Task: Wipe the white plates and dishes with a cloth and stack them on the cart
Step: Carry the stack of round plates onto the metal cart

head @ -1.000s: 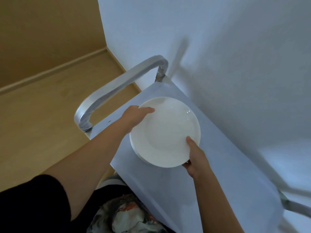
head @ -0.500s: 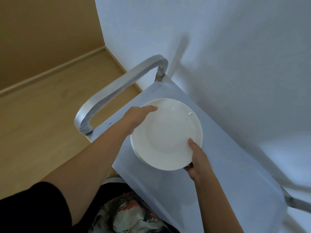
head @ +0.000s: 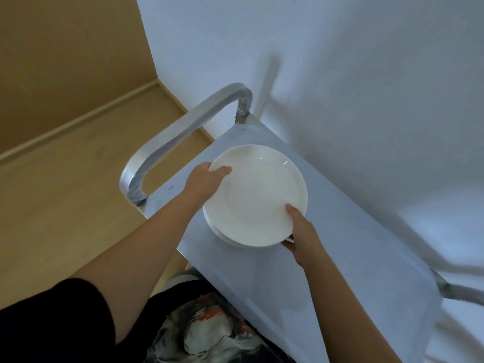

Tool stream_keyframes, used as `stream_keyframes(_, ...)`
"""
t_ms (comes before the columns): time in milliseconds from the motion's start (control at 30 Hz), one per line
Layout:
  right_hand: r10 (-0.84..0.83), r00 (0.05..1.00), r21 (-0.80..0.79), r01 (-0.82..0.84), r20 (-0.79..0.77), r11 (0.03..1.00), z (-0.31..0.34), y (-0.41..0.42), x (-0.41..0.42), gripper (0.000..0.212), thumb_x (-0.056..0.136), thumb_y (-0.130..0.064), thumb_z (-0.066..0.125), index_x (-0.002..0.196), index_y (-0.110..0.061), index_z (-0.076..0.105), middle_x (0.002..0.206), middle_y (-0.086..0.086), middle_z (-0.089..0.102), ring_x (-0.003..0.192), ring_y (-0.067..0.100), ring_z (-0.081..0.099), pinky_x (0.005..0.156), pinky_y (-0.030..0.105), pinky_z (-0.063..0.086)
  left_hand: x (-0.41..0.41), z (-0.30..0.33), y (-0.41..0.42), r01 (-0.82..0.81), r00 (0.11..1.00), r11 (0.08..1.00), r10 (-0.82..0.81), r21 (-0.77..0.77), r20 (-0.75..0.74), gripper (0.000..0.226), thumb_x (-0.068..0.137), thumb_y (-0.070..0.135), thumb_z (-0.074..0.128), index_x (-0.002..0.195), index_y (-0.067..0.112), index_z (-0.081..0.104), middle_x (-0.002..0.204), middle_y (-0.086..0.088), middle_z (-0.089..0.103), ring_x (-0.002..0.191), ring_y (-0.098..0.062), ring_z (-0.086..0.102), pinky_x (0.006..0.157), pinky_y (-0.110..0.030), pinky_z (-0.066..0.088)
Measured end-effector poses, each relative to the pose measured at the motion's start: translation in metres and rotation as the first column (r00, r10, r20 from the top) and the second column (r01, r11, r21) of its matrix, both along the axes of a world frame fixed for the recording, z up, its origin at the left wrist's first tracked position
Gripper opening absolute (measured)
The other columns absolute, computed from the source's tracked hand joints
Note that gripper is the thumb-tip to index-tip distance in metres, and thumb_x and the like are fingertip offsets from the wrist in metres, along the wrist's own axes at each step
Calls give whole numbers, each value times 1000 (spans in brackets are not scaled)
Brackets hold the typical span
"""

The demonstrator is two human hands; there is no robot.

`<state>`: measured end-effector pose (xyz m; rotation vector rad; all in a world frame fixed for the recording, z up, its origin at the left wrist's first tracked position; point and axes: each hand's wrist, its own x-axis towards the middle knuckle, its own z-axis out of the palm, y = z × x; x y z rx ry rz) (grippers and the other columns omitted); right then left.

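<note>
A round white plate [head: 255,195] is on top of a low stack of white plates [head: 230,238] on the cart's top shelf [head: 327,258]. My left hand [head: 207,179] grips the plate's left rim, thumb on the upper face. At the near right rim my right hand [head: 298,226] holds it, thumb on top and fingers underneath. Only thin edges of the lower plates show at the near side. No cloth is in view.
The cart's metal handle [head: 183,137], wrapped in clear film, arches over the left end. A white wall [head: 340,74] runs close along the cart's far side. Wooden floor [head: 65,192] lies left. A second metal bar [head: 461,292] shows at right.
The plate and both hands have shifted slightly right and down onto the stack; the grip of both hands stays the same.
</note>
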<state>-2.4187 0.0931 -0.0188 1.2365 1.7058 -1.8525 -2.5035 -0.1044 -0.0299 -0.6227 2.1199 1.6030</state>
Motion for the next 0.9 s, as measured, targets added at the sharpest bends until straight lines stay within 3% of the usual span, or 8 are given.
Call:
stream_keyframes(167, 176, 975, 200, -146, -136, 969, -4, -7, 40, 40, 91, -46, 50, 122, -20, 45, 109, -7, 53, 102, 14, 49, 87, 34, 41, 58, -3, -4, 16, 989, 994, -31, -105, -141, 46, 93, 45, 48, 129, 17, 48, 111, 2, 55, 106, -23, 54, 82, -33, 40)
stream_keyframes(267, 343, 929, 331, -283, -140, 900, -10, -10, 75, 48, 95, -46, 41, 133, -17, 44, 129, 1, 49, 113, 17, 47, 100, 39, 38, 94, -5, -13, 58, 989, 982, -81, -181, -124, 43, 100, 40, 32, 130, 15, 51, 127, -3, 54, 123, -25, 46, 90, -28, 30)
stream_keyframes(333, 392, 912, 345, -332, -118, 878, -12, -10, 96, 52, 97, -42, 38, 139, -12, 40, 143, 4, 41, 128, 21, 41, 110, 41, 30, 117, -4, -20, 107, 984, 971, -135, -215, -119, 39, 101, 31, 29, 123, 13, 56, 128, -6, 55, 123, -25, 45, 95, -33, 30)
stream_keyframes(400, 455, 889, 434, -386, -62, 814, -11, -9, 116, 52, 99, -38, 37, 143, -10, 35, 149, 6, 35, 135, 21, 33, 112, 34, 20, 137, -4, -27, 201, 964, 941, -240, -274, -118, 32, 100, 28, 32, 114, 18, 59, 119, -2, 59, 119, -24, 45, 97, -35, 31)
stream_keyframes(500, 564, 824, 601, -476, 50, 643, -4, -11, 148, 52, 100, -36, 34, 145, -10, 29, 152, 7, 29, 138, 21, 27, 111, 29, 16, 160, 1, -38, 416, 874, 796, -484, -440, -47, 46, 98, 31, 37, 140, 14, 41, 146, -6, 43, 134, -24, 37, 108, -36, 27)
stream_keyframes(667, 627, 750, 766, -525, 211, 370, 17, -24, 191, 52, 100, -37, 33, 142, -6, 33, 147, 13, 37, 133, 28, 34, 107, 34, 24, 192, 18, -40, 597, 627, 452, -778, -663, 34, 53, 100, 40, 33, 146, 15, 30, 153, -6, 31, 140, -25, 29, 113, -39, 23)
stream_keyframes(767, 592, 765, 808, -503, 252, 307, 36, -37, 220, 53, 100, -37, 33, 139, -3, 34, 143, 16, 40, 130, 31, 37, 104, 38, 29, 217, 32, -41, 585, 512, 351, -859, -731, -2, 52, 100, 39, 34, 143, 11, 35, 148, -11, 39, 134, -29, 37, 107, -41, 31)
stream_keyframes(900, 570, 784, 830, -474, 245, 295, 57, -55, 275, 51, 99, -37, 35, 138, -2, 36, 141, 17, 41, 127, 31, 40, 102, 38, 32, 267, 42, -41, 619, 444, 312, -896, -721, -7, 52, 99, 38, 35, 143, 11, 34, 147, -11, 39, 133, -30, 37, 107, -42, 31)
